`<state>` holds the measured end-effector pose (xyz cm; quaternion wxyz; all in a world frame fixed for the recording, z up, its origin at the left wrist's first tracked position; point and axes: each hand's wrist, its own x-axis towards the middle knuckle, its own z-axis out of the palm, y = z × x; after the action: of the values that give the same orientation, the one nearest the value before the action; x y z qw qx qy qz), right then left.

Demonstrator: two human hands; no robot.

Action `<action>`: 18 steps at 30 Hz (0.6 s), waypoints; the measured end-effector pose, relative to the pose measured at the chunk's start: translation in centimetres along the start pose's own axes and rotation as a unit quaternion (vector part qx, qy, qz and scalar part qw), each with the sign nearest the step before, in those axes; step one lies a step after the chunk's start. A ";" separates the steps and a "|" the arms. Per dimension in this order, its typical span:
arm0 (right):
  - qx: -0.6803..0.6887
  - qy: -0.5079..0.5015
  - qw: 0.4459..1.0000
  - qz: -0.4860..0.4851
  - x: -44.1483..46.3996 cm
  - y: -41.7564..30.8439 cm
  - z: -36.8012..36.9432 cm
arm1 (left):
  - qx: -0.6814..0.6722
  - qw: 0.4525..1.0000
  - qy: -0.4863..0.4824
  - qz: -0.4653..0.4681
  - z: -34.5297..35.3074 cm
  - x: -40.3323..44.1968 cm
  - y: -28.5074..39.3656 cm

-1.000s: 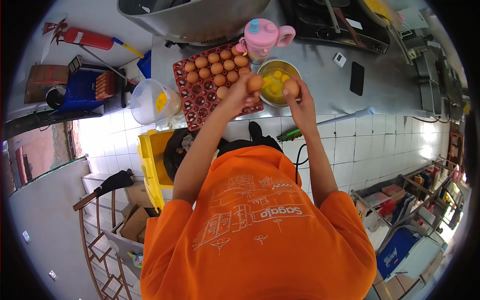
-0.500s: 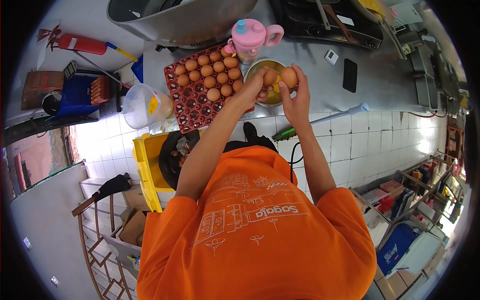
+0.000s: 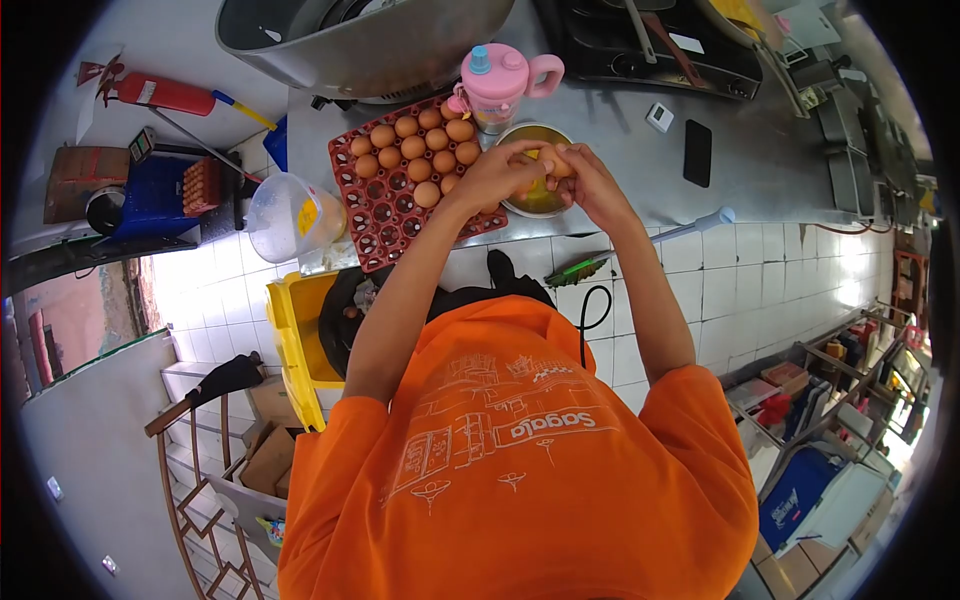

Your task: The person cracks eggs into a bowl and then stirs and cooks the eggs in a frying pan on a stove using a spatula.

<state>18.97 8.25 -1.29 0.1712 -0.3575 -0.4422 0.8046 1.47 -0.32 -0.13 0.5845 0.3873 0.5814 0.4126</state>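
Both hands meet over a metal bowl (image 3: 538,130) with yellow egg in it. My left hand (image 3: 497,178) and my right hand (image 3: 597,185) have their fingers closed round a brown egg (image 3: 557,164) between them. How far its shell is split is hidden by the fingers. Left of the bowl lies a red egg tray (image 3: 375,215) with several brown eggs (image 3: 413,147) in its far part and bare cups at its near left. My left forearm passes over the tray's right side.
A pink lidded mug (image 3: 495,80) stands behind the bowl. Beyond it is a large metal pot (image 3: 370,55). A phone (image 3: 698,153), a small white device (image 3: 660,117) and a black stove (image 3: 640,60) are to the right. A clear plastic jug (image 3: 285,220) stands left, above a yellow bin (image 3: 290,335).
My hands have come closer together over the bowl. Two eggs showed between them before; now one shows, with the fingers of both hands around it.
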 end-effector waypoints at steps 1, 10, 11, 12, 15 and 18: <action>0.000 0.000 1.000 -0.001 0.0 -0.2 0.0 | 0.001 1.000 0.000 0.001 -0.1 0.1 0.0; -0.325 -0.065 0.937 -0.109 0.0 -2.0 -1.7 | 0.036 0.995 0.043 0.077 -0.4 0.0 -1.3; -0.327 -0.071 0.937 -0.098 0.2 -2.1 -2.1 | 0.047 0.995 0.042 0.079 -0.4 -0.1 -1.2; -0.329 -0.076 0.937 -0.087 0.2 -2.2 -2.1 | 0.058 0.994 0.041 0.082 -0.4 -0.2 -1.2; -0.379 -0.041 0.918 -0.106 0.2 -2.1 -1.6 | 0.189 0.967 0.101 0.137 0.1 0.0 -1.5; -0.379 0.014 0.916 -0.128 0.6 -1.0 -1.1 | 0.258 0.943 0.142 0.157 0.8 -0.3 -0.8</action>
<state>19.29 9.81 -1.07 0.1303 -0.3469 -0.7535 0.5430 2.27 -0.85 -0.81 0.3040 0.5488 0.6762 0.3862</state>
